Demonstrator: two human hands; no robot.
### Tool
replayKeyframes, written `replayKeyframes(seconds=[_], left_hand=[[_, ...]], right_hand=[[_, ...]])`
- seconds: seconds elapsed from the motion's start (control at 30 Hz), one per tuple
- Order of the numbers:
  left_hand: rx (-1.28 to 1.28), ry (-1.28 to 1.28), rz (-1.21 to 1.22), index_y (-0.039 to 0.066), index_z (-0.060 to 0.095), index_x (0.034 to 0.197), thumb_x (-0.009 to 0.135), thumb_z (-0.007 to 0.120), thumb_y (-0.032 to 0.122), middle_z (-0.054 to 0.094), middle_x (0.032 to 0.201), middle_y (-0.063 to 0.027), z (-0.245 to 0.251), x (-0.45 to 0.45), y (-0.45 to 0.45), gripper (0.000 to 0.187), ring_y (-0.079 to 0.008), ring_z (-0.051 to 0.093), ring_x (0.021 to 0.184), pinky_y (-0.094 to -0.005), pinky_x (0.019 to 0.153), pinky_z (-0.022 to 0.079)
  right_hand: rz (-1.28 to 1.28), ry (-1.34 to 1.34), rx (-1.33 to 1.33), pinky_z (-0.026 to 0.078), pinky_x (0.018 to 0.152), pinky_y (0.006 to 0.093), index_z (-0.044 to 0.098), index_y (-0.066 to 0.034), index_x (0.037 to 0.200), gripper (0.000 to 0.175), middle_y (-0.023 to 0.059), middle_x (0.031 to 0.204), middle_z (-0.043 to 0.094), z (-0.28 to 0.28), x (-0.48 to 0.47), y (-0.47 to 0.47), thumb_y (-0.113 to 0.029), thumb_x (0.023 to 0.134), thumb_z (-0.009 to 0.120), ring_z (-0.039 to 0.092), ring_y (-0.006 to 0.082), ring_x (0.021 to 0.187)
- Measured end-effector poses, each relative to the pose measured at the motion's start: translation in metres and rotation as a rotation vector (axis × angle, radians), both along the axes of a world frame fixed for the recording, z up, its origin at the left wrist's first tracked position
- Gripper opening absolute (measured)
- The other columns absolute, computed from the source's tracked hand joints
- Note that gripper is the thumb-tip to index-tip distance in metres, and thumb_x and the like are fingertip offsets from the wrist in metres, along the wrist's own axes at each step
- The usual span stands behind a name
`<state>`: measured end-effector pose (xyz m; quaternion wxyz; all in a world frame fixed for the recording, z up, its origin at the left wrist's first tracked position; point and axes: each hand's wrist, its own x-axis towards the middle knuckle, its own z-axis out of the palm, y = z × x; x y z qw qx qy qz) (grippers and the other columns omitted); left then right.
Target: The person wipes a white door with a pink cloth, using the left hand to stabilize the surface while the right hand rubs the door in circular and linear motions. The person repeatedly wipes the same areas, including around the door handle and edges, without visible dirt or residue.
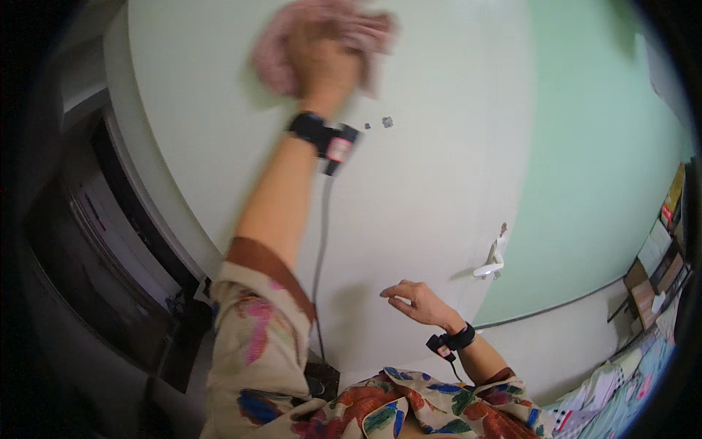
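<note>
A pink cloth (274, 55) is in my left hand (329, 60), which is raised against the upper part of a white door (417, 192). Hand and cloth are blurred, and the fingers are partly hidden by the folds. Lower down, my right hand (414, 302) holds nothing; its thumb and fingers are a little apart, with the door behind it. To its right is the white lever door handle (488, 268). Small dark marks (388, 122) show on the door just right of my left wrist. Each wrist wears a black strap with a small cabled device.
A green panel (581, 192) lies right of the door handle. At the far right are a shelf with boxes (644, 304) and patterned bedding (620, 389). On the left, a door frame (148, 219) borders a dark doorway. A grey cable hangs from my left wrist.
</note>
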<state>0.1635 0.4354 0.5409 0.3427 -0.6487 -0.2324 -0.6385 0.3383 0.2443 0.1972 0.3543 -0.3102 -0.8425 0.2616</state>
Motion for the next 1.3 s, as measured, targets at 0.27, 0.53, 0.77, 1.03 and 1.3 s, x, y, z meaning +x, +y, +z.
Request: replayKeyframes(seconds=[0.27,0.53,0.77,1.03,1.3], left_hand=[[-0.384,0.573,-0.206,0.013,0.069,0.117,0.081,0.056,-0.001,0.067,0.125,-0.0104,-0.046,0.034,-0.034,0.040,-0.0319,0.058,0.121,-0.0409,0.105,0.046],[0.142,0.007,0.295,0.018,0.060,0.136,0.074,0.066,0.003,0.048,0.149,-0.0077,0.016,-0.176,-0.034,0.064,-0.0366,0.040,0.136,-0.0495,0.114,0.032],[-0.419,-0.240,0.640,0.010,0.054,0.140,0.089,0.063,0.027,0.035,0.158,-0.0100,-0.245,-0.159,-0.042,0.054,-0.0409,0.028,0.142,-0.0689,0.110,0.018],[-1.037,0.237,0.015,0.018,0.071,0.113,0.072,0.069,0.002,0.058,0.123,-0.0069,-0.369,-0.112,-0.143,0.043,-0.0302,0.057,0.112,-0.0408,0.096,0.048],[-1.212,0.087,-0.766,0.007,0.052,0.138,0.078,0.062,-0.007,0.044,0.139,-0.0144,-0.247,-0.079,-0.204,0.062,-0.0305,0.048,0.129,-0.0402,0.104,0.047]], right_hand=[[0.065,-0.081,0.083,0.054,0.080,0.0424,0.069,-0.0042,0.112,0.020,0.0155,0.099,0.071,-0.008,-0.006,-0.010,-0.012,0.095,0.062,0.066,0.0339,0.089],[0.038,-0.075,0.058,0.055,0.076,0.0425,0.069,-0.0042,0.112,0.019,0.0145,0.099,0.072,-0.017,-0.010,-0.011,-0.011,0.094,0.064,0.067,0.0330,0.084],[0.017,0.270,-0.120,0.054,0.088,0.0332,0.069,-0.0023,0.112,0.019,0.0089,0.106,0.074,0.019,-0.045,0.011,-0.003,0.096,0.059,0.070,0.0198,0.096],[-0.263,0.577,-0.316,0.046,0.098,0.0365,0.040,-0.0115,0.150,0.060,0.0117,0.140,0.051,0.015,-0.063,0.032,-0.022,0.096,0.064,0.051,0.0233,0.125],[0.367,1.080,-0.789,0.043,0.110,0.0406,0.007,-0.0213,0.161,0.091,0.0127,0.151,0.037,0.052,-0.100,-0.011,-0.002,0.089,0.060,0.046,0.0275,0.135]])
